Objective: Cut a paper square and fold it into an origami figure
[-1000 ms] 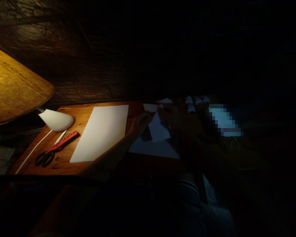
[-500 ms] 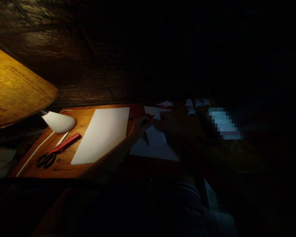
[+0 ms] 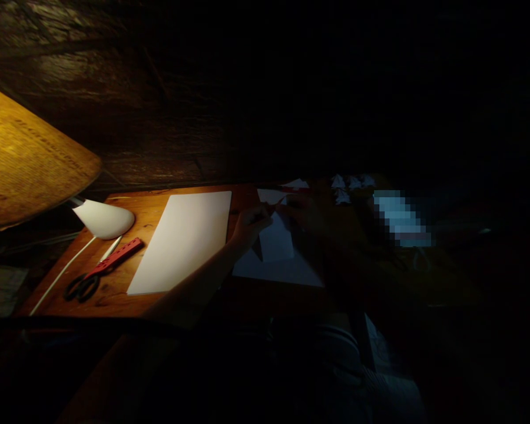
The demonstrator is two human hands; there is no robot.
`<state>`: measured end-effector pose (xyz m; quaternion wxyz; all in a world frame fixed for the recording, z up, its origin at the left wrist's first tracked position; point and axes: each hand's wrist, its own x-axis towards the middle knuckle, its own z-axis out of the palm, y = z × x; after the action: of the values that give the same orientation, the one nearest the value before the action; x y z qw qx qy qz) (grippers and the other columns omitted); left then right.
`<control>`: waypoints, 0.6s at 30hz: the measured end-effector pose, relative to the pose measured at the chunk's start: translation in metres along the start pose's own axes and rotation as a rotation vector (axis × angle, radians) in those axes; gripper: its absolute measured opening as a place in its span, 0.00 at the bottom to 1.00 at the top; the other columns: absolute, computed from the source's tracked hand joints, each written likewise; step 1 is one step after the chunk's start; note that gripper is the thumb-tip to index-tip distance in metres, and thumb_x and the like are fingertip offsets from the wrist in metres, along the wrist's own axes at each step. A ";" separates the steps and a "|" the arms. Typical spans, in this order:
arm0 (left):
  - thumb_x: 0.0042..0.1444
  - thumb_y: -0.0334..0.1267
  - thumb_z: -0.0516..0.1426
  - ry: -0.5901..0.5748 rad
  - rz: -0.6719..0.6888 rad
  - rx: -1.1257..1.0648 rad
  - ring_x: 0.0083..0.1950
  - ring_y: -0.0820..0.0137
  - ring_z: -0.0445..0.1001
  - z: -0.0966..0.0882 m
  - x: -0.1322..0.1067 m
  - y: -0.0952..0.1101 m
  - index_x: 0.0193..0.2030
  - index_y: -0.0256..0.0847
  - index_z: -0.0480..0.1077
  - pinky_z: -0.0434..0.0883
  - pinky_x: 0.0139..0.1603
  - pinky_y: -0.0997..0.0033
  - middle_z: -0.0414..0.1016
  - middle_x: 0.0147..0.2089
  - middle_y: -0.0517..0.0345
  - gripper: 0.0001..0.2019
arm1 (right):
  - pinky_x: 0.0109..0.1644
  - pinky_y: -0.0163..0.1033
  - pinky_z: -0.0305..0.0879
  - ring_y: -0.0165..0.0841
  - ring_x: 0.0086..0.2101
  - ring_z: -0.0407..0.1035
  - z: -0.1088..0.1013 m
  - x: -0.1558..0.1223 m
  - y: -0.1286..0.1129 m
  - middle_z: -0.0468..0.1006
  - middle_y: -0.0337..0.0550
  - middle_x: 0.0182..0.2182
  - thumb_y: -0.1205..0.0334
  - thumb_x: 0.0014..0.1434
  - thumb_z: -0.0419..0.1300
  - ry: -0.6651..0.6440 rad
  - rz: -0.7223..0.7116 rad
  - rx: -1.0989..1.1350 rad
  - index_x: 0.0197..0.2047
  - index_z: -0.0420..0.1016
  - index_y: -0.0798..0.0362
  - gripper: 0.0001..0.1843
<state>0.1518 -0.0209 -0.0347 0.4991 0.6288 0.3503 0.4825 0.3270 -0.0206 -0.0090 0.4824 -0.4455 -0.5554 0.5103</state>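
Note:
In very dim light, my left hand (image 3: 251,225) pinches the upper left edge of a folded white paper (image 3: 276,241) held just above a larger white sheet (image 3: 287,272) on the wooden table (image 3: 150,209). My right hand (image 3: 307,213) is in shadow and grips the same folded paper at its upper right corner. Both hands have their fingers closed on it.
A long white sheet (image 3: 181,238) lies to the left. Further left are a red ruler (image 3: 117,254), black-handled scissors (image 3: 82,286), a white lamp base (image 3: 105,218) with cord and a yellow lampshade (image 3: 26,165). Small folded paper pieces (image 3: 351,185) sit at the back right.
The folded paper has been turned and narrowed between the hands; both hands stayed close together over the larger sheet. The view has shifted slightly.

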 end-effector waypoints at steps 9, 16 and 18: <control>0.45 0.35 0.62 0.006 0.013 -0.021 0.26 0.74 0.56 -0.001 0.001 -0.003 0.21 0.40 0.62 0.53 0.29 0.71 0.58 0.23 0.65 0.11 | 0.28 0.35 0.60 0.29 0.25 0.62 -0.003 0.001 0.001 0.69 0.37 0.22 0.48 0.47 0.68 0.094 -0.062 0.000 0.21 0.70 0.51 0.17; 0.44 0.36 0.61 0.030 0.000 -0.031 0.26 0.75 0.56 -0.001 0.001 -0.001 0.21 0.40 0.62 0.53 0.29 0.72 0.58 0.22 0.65 0.11 | 0.32 0.37 0.63 0.31 0.29 0.65 -0.003 0.001 0.000 0.73 0.39 0.24 0.53 0.48 0.67 0.145 -0.098 -0.022 0.22 0.73 0.51 0.12; 0.44 0.37 0.61 0.032 -0.002 -0.022 0.26 0.74 0.57 -0.001 0.000 0.000 0.21 0.40 0.62 0.54 0.29 0.72 0.59 0.22 0.65 0.11 | 0.34 0.37 0.64 0.32 0.30 0.66 -0.004 0.001 -0.002 0.74 0.40 0.25 0.54 0.47 0.67 0.136 -0.113 -0.026 0.22 0.73 0.51 0.11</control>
<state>0.1514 -0.0205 -0.0346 0.5008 0.6150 0.3537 0.4958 0.3306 -0.0192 -0.0073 0.5413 -0.4532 -0.5523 0.4434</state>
